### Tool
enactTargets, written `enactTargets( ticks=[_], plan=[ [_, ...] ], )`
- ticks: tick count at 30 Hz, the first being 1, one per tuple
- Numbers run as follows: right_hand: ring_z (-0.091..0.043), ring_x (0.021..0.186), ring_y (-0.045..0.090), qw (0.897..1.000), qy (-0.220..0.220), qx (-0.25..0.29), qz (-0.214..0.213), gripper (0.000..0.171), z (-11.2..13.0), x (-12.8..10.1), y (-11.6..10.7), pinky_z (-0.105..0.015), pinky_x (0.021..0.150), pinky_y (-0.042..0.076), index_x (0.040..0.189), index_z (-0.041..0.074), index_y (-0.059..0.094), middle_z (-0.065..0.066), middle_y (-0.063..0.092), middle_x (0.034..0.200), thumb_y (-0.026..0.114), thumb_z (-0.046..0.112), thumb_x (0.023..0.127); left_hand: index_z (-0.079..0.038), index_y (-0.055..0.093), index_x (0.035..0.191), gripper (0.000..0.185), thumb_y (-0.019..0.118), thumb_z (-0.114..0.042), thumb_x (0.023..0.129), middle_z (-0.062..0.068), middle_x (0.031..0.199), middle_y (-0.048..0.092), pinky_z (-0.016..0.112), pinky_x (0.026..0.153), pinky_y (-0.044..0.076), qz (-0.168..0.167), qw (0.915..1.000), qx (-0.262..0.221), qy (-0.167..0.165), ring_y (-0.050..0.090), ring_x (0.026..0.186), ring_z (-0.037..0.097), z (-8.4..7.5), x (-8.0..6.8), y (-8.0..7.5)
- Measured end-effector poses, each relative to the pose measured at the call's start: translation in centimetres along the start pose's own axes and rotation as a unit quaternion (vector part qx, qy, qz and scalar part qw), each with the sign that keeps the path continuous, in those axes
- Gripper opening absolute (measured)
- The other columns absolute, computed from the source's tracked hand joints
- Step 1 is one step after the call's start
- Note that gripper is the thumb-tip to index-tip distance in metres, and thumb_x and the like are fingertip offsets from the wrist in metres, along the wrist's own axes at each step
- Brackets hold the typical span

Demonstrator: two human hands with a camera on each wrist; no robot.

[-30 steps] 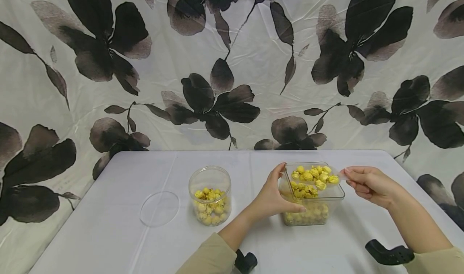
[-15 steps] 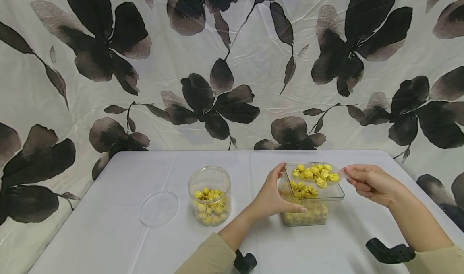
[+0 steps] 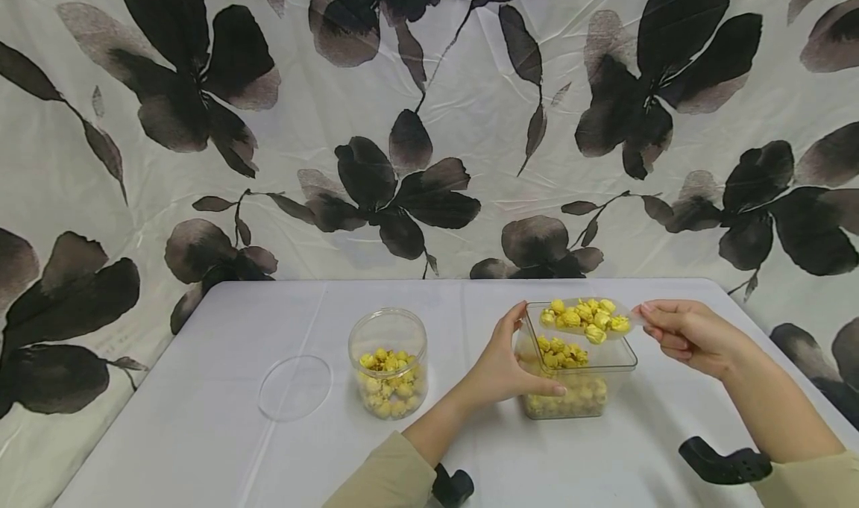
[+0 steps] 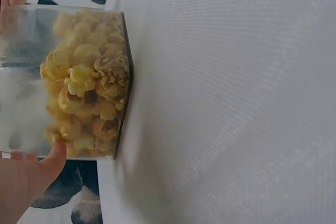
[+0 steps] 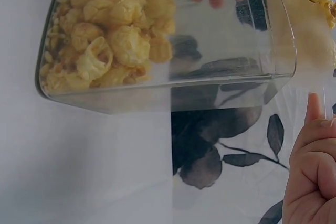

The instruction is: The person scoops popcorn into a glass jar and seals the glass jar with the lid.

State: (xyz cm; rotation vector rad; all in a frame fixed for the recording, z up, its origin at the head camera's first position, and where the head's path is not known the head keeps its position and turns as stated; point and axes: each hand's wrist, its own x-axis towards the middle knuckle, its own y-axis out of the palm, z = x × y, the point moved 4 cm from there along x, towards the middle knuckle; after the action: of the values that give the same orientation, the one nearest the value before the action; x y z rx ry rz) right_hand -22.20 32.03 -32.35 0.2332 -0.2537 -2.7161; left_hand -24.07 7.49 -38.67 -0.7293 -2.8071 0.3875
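A clear rectangular container (image 3: pixel 604 368) stands upright on the table, partly filled with yellow popcorn (image 4: pixel 89 93). My left hand (image 3: pixel 503 370) grips its left side, thumb across the near wall and fingers round the far side. My right hand (image 3: pixel 694 336) pinches the end of a translucent scoop (image 5: pixel 307 40), right of the container. Several pieces of popcorn (image 3: pixel 585 318) lie on the scoop, which hangs over the container's opening. In the right wrist view, the scoop stands just above the rim, cut off by the frame edge.
Left of the container stands a round clear jar (image 3: pixel 389 344) without its lid, partly filled with popcorn. A clear round lid (image 3: pixel 296 389) lies flat on the white table (image 3: pixel 181 418) further left. Behind the table hangs a floral cloth (image 3: pixel 510 157).
My right hand has risen slightly, lifting the popcorn-loaded scoop a little above the container's rim. The left hand and the container keep their places.
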Motion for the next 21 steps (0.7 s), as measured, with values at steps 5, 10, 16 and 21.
enactTargets(
  ticks=[5, 10, 16, 21],
  plan=[
    [-0.008, 0.050, 0.021, 1.000, -0.012, 0.008, 0.018, 0.030, 0.2, 0.1, 0.1, -0.021, 0.044, 0.013, 0.093, 0.009, 0.070, 0.003, 0.056, 0.070, 0.041, 0.007, 0.100, -0.029, 0.009, 0.149, 0.119, 0.088, -0.026, 0.061, -0.011, 0.150, 0.015, 0.042, 0.103, 0.031, 0.004, 1.0000, 0.003, 0.004, 0.025, 0.133, 0.015, 0.0, -0.1, 0.0],
    [-0.008, 0.050, 0.021, 1.000, -0.014, 0.010, 0.020, 0.030, 0.4, 0.1, 0.2, -0.021, 0.044, 0.011, 0.092, 0.009, 0.069, 0.003, 0.056, 0.070, 0.040, 0.007, 0.100, -0.030, 0.006, 0.149, 0.121, 0.089, -0.025, 0.061, -0.012, 0.151, 0.012, 0.043, 0.104, 0.030, -0.001, 1.0000, -0.005, 0.000, 0.023, 0.135, 0.014, -0.2, -0.3, -0.3],
    [-0.007, 0.049, 0.025, 1.000, 0.002, -0.012, -0.006, 0.027, 0.9, 0.2, 0.3, -0.020, 0.044, 0.016, 0.091, 0.010, 0.069, 0.003, 0.055, 0.069, 0.044, 0.010, 0.099, -0.031, 0.006, 0.149, 0.116, 0.086, -0.020, 0.065, -0.013, 0.152, 0.010, 0.046, 0.101, 0.035, 0.006, 0.9992, -0.041, -0.001, 0.018, 0.138, 0.019, -0.8, -0.7, -0.9],
    [-0.008, 0.049, 0.026, 1.000, 0.009, -0.013, -0.008, 0.025, 1.4, 0.4, 0.6, -0.019, 0.044, 0.018, 0.091, 0.010, 0.070, 0.003, 0.055, 0.068, 0.046, 0.010, 0.098, -0.031, 0.007, 0.149, 0.113, 0.084, -0.020, 0.068, -0.012, 0.152, 0.012, 0.049, 0.101, 0.034, 0.013, 0.9981, -0.060, 0.004, 0.018, 0.138, 0.018, -1.5, -1.2, -1.6]
  ],
)
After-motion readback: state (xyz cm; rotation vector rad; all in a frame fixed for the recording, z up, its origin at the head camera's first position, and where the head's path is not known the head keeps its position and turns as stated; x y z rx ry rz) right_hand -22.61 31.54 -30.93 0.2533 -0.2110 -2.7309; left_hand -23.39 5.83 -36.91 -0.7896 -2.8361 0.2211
